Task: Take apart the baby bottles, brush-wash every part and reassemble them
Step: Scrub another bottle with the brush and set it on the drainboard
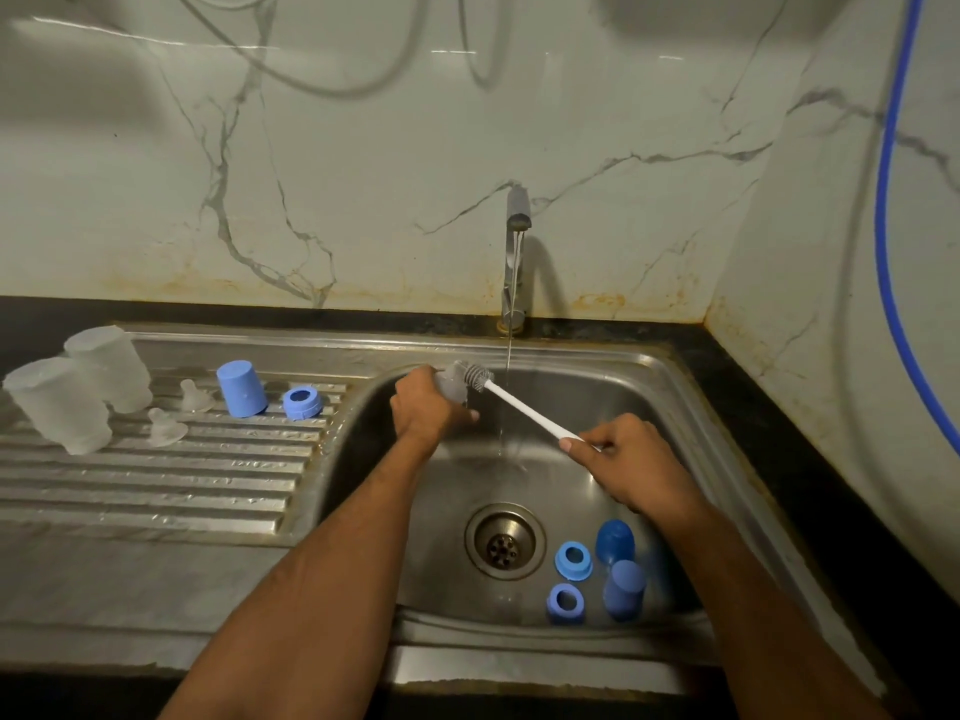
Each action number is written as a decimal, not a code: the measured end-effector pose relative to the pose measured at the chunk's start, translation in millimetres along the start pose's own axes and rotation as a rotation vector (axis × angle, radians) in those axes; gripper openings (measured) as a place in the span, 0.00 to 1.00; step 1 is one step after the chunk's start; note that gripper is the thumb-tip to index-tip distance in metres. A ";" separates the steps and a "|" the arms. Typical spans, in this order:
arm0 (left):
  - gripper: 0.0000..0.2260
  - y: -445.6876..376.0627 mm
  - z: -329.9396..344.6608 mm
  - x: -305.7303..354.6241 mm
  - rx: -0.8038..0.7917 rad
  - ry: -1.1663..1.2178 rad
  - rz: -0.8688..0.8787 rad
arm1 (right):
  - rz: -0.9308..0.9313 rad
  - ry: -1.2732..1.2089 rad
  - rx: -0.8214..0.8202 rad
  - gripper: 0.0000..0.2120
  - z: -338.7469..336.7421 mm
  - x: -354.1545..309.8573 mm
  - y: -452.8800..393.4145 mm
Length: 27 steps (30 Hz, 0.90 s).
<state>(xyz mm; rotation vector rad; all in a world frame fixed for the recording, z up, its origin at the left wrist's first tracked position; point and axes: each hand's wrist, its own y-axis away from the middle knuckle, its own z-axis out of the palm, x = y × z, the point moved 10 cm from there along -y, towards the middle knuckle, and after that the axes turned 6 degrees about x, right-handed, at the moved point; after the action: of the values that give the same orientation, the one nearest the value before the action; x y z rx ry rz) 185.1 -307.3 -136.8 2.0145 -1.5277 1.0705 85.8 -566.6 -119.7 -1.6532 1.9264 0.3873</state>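
Observation:
My left hand [423, 407] grips a clear bottle body [451, 383] over the sink's far left side. My right hand [631, 454] holds the white handle of a bottle brush [519, 405], whose grey bristle head is at the bottle's mouth. On the draining board stand two upturned clear bottles [62, 402], two clear teats [166, 426], a blue cap [240, 389] and a blue ring [302, 402]. Inside the basin lie two blue rings [573, 561] and two blue caps [623, 589].
The tap [517, 252] runs a thin stream of water into the steel sink [675, 407], just right of the brush head. The drain [504, 540] sits at the basin's middle. A blue hose [885, 200] hangs on the right wall. Dark counter surrounds the sink.

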 end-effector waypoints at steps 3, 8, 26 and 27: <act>0.32 2.3 1.8 3.9 -0.027 -0.010 -0.004 | 0.002 0.005 0.011 0.16 -3.8 3.5 1.6; 0.39 16.1 17.3 24.6 -0.097 -0.025 0.090 | 0.024 -0.057 0.058 0.16 -0.2 0.4 -4.9; 0.24 11.1 49.4 -30.2 -0.317 0.796 -0.508 | 0.041 0.068 0.051 0.15 -15.0 18.5 4.4; 0.24 13.1 50.9 -29.7 -0.338 0.878 -0.550 | 0.031 0.076 0.047 0.15 -16.3 16.6 5.0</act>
<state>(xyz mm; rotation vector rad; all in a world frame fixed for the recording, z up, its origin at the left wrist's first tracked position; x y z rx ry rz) 186.5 -328.4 -193.3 1.3070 -0.5950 1.1262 75.9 -588.0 -117.1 -1.6314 2.0026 0.2931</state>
